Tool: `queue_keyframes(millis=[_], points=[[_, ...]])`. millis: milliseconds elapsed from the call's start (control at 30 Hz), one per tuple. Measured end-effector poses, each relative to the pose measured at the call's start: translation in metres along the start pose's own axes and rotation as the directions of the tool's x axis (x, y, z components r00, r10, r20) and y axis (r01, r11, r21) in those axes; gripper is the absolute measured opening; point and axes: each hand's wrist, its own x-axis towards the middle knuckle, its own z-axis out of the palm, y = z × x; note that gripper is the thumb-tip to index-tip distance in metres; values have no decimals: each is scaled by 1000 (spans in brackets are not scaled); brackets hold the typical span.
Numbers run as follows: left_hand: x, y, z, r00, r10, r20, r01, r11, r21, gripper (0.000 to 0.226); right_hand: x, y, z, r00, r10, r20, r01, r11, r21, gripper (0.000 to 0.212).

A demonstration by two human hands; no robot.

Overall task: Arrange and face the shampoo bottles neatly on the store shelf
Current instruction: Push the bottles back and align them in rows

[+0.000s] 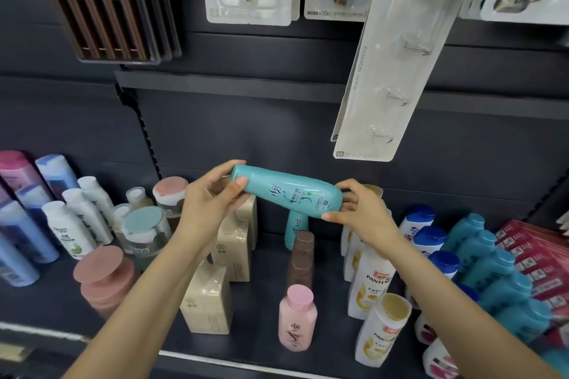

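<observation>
Down at the bottom of the frame, nearest us, a pink bottle [297, 318] with a pink cap stands just behind the shelf [261, 268] edge, and right of it two white Pantene bottles [380, 331] with gold caps, the word PANTENE readable on both, with more white bottles behind them partly hidden by the right forearm. Left of centre, three beige square bottles [207, 301] run back in a column, and a brown bottle [301, 258] rises in the middle. Lower left, a wide pink-lidded jar [103, 281]; behind it a jar with a teal lid [143, 232]. Now the action: both arms reach up to mid-frame, where the teal shampoo bottle [288, 192] is held sideways in the air above the shelf, its label with Chinese characters facing us. The left hand [212, 198] grips its left end, thumb across the front; the right hand [363, 214] pinches its right end. A second teal bottle [295, 229] stands upright right below it. Far right, blue-capped white bottles [429, 240], a row of teal bottles [492, 268], then red boxes [535, 258]. Far left, blue, pink and white bottles, too blurred to read. Upper frame: hanging hook packs, one long strip [391, 55] marked FASHION HOOK dangling in front of the back panel.
</observation>
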Motion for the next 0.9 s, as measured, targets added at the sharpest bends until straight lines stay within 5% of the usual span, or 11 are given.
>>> queue_keyframes(millis=[167,267,433,900], points=[[7,-13,1,998,22,-60,-20,999,35,26,11,3,-17,993,-102,63,119,884,-451,50],[15,-17,7,993,105,-58,-89,968,235,26,17,14,-30,994,-90,69,113,812,-572,42],[28,-27,27,976,209,67,-203,738,643,30,27,35,-53,997,-70,21,68,779,-623,39],[68,-87,60,950,-75,304,-196,614,764,28,40,67,-68,990,55,133,31,821,-569,57]])
